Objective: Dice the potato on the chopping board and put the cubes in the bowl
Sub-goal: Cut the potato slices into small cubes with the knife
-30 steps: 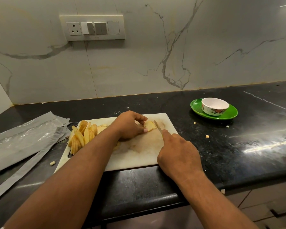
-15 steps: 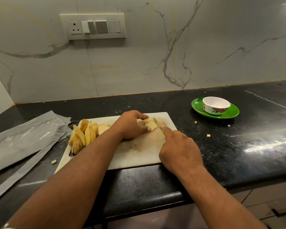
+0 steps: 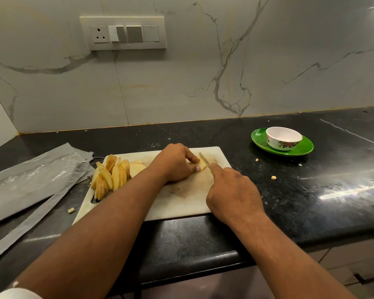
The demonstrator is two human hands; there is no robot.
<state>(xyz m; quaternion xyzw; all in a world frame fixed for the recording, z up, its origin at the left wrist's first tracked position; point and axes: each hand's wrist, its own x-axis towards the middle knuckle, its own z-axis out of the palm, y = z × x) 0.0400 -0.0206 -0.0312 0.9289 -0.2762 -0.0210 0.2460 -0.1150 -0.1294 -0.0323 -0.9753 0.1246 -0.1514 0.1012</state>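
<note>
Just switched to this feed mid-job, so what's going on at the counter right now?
A person is cutting potato on the white chopping board. The left hand holds a potato piece down while the right hand grips a knife with its blade on that piece. A pile of potato slices sits at the board's left end. The bowl on the green plate looks empty.

Bare countertop lies between chopping board and bowl, seemingly only scattered crumbs.
</note>
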